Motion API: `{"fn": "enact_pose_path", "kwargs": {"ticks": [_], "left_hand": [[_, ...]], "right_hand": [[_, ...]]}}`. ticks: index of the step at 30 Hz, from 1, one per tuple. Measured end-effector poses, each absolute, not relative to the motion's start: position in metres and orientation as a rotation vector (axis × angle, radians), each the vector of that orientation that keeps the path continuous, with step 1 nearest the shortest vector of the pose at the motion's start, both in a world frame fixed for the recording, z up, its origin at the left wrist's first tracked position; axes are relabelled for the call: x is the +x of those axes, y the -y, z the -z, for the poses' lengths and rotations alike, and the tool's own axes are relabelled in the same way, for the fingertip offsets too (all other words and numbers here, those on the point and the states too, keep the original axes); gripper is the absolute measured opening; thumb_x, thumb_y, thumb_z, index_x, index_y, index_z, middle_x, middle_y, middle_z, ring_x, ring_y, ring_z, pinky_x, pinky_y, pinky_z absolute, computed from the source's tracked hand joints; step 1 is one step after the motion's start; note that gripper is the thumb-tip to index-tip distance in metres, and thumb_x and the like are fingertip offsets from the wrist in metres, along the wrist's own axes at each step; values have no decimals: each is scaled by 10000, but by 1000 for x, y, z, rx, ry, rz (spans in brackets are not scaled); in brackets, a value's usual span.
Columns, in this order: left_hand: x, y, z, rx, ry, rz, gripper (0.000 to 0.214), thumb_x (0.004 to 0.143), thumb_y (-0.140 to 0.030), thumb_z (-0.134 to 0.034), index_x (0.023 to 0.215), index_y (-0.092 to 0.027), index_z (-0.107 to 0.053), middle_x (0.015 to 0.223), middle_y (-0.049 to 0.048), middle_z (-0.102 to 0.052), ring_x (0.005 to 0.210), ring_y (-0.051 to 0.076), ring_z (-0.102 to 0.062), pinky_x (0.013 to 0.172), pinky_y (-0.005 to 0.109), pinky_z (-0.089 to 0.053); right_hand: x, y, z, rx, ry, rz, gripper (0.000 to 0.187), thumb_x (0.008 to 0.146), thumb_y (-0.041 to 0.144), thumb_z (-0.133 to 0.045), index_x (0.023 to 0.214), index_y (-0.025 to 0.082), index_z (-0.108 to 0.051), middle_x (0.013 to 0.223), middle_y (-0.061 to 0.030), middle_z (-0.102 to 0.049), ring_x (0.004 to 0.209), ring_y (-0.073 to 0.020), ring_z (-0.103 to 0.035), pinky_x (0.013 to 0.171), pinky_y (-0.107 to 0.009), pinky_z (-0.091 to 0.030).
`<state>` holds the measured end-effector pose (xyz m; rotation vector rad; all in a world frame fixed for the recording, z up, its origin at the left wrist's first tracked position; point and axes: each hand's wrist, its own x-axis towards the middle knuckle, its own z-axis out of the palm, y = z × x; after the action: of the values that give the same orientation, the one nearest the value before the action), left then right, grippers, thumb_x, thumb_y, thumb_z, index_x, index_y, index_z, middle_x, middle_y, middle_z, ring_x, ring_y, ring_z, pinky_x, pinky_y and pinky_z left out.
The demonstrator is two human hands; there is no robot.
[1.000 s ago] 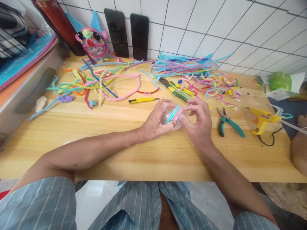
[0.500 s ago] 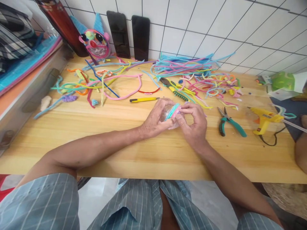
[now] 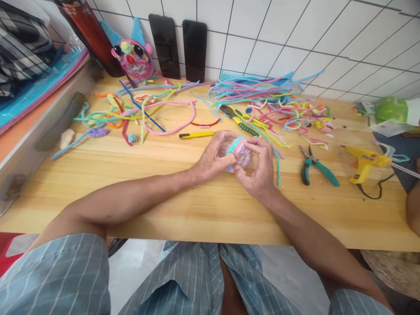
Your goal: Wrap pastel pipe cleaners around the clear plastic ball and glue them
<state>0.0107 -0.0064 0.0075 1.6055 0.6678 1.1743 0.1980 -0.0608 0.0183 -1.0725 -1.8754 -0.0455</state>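
Observation:
Over the middle of the table, a small clear, rounded plastic piece (image 3: 245,156) is held between my hands. Teal and pink pipe cleaners (image 3: 234,148) run around it as a band. My left hand (image 3: 214,156) wraps its far left side, thumb pressed on the front. The fingers of my right hand (image 3: 261,168) grip the right side, with thumb and fingertips at the band. A loose green pipe cleaner end (image 3: 278,170) trails beside my right hand. Behind the hands lie a yellow utility knife (image 3: 197,135) and yellow-green pliers (image 3: 239,121).
Teal pliers (image 3: 316,168) and a yellow glue gun (image 3: 365,162) lie to the right. A bundle of pipe cleaners (image 3: 252,89) is at the back. Two phones (image 3: 194,50) and a decorated face figure (image 3: 134,59) stand by the wall. A plastic bin (image 3: 36,131) borders the left.
The rounded piece has turned so more of its clear right side shows. My right hand has shifted slightly left and lower, and a green pipe cleaner end now shows beside it.

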Motion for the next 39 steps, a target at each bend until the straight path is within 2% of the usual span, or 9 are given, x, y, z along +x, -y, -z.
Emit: {"fn": "enact_pose_path", "kwargs": {"ticks": [7, 12, 19, 28, 31, 35, 39], "left_hand": [[10, 9, -7, 1662, -662, -1205, 478, 877, -392, -745, 1310, -243, -606, 1296, 84, -653, 1231, 267, -637, 1134, 435, -538], [8, 6, -5, 1659, -655, -1171, 482, 881, -383, -742, 1320, -240, -603, 1299, 83, -660, 1236, 264, -645, 1133, 431, -543], [2, 2, -6, 1689, -636, -1101, 526, 932, -498, -768, 1364, -248, -602, 1367, 106, -657, 1306, 288, -638, 1181, 452, -526], [-1, 1, -8, 1729, -588, -1103, 492, 1000, -520, -709, 1390, -247, -585, 1394, 110, -647, 1351, 287, -630, 1219, 470, -506], [1, 2, -8, 1727, -598, -1118, 470, 1027, -555, -670, 1378, -251, -600, 1367, 103, -660, 1331, 282, -635, 1209, 470, -512], [4, 4, -7, 1692, -633, -1146, 502, 1023, -618, -707, 1346, -248, -605, 1331, 94, -665, 1261, 253, -660, 1143, 423, -546], [5, 5, -6, 1703, -642, -1154, 476, 1030, -611, -715, 1331, -260, -602, 1314, 87, -666, 1240, 241, -662, 1130, 413, -550]], "right_hand": [[188, 61, -17, -1047, 1824, 142, 534, 888, 270, -729, 1400, 286, -577, 1331, -137, -677, 1224, -356, -679, 1054, -625, -581], [186, 62, -18, -1081, 1832, 149, 564, 867, 281, -751, 1394, 311, -554, 1331, -132, -684, 1222, -371, -675, 1074, -654, -568], [185, 63, -19, -1111, 1805, 133, 563, 853, 259, -750, 1374, 303, -540, 1319, -137, -680, 1230, -374, -671, 1097, -645, -556], [186, 62, -20, -1095, 1816, 152, 572, 845, 262, -756, 1373, 304, -540, 1313, -132, -691, 1215, -368, -682, 1045, -630, -586], [185, 62, -20, -1111, 1819, 151, 570, 849, 275, -755, 1374, 308, -536, 1317, -133, -692, 1225, -375, -683, 1052, -641, -586], [184, 63, -20, -1090, 1819, 155, 567, 848, 262, -751, 1372, 305, -540, 1311, -131, -692, 1217, -370, -686, 1042, -633, -589], [183, 64, -21, -1100, 1819, 157, 564, 852, 272, -746, 1373, 311, -534, 1311, -128, -696, 1213, -372, -690, 1039, -638, -587]]}}
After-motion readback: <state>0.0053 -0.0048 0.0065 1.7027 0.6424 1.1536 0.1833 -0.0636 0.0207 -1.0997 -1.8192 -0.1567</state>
